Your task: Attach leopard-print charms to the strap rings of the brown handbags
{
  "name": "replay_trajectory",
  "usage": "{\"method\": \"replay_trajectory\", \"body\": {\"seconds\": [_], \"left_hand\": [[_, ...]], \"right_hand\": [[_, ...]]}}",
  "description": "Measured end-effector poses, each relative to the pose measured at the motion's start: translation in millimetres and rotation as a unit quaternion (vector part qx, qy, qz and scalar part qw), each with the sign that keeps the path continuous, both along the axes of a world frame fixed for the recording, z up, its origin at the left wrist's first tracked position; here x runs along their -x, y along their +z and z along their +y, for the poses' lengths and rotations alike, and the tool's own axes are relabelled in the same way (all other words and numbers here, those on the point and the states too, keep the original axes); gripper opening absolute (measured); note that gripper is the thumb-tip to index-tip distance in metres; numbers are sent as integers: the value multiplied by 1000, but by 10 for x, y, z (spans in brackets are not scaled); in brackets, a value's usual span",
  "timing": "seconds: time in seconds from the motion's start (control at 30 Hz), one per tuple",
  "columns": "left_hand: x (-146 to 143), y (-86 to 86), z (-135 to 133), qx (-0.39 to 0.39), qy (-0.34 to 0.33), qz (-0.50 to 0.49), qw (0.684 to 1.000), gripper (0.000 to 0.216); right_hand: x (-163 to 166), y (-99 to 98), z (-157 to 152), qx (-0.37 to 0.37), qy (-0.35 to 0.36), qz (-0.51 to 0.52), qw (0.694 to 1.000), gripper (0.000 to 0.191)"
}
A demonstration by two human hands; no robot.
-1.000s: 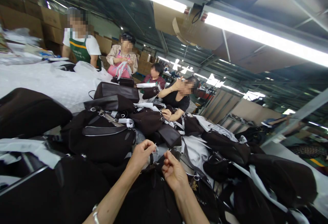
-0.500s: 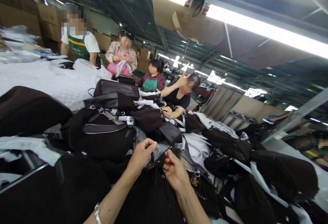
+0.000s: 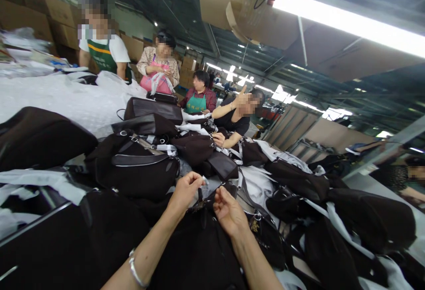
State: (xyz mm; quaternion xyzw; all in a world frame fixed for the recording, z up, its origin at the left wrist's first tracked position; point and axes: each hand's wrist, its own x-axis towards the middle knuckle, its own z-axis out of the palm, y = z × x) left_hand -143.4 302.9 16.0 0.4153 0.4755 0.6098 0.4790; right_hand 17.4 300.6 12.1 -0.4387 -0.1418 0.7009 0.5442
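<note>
A dark brown handbag [image 3: 195, 254] lies directly before me, below both hands. My left hand [image 3: 186, 192] is closed in a pinch above its top, with a bit of translucent plastic wrap [image 3: 206, 185] at the fingertips. Just to the right, my right hand [image 3: 229, 212] has its fingers curled with thumb and forefinger together; whatever they may hold is too small to make out. A small gap separates the two hands. Beside my right wrist, a gold-coloured charm [image 3: 255, 226] hangs on another dark bag.
Dark bags with white wrapped handles pile up all round, including one bag [image 3: 133, 170] at left and another [image 3: 372, 219] at right. White sheeting [image 3: 59, 99] covers the far left. Several co-workers stand or sit across the pile; one in black [image 3: 232, 119] raises a hand to the head.
The view has shifted slightly, so the bags on the right sit a little farther right. My hands keep nearly the same pinched pose, the right one slightly higher in the picture.
</note>
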Motion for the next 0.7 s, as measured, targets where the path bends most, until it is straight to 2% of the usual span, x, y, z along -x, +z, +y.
{"method": "replay_trajectory", "body": {"seconds": [0.23, 0.47, 0.7], "left_hand": [[25, 11, -17, 24, 12, -106, 994, 22], [86, -77, -169, 8, 30, -143, 989, 28], [75, -156, -199, 17, 33, -126, 991, 28]], "right_hand": [[-3, 19, -12, -24, 31, 34, 999, 38], [-17, 31, -111, -70, 55, 47, 995, 31], [-30, -26, -126, -92, 25, 30, 995, 29]]}}
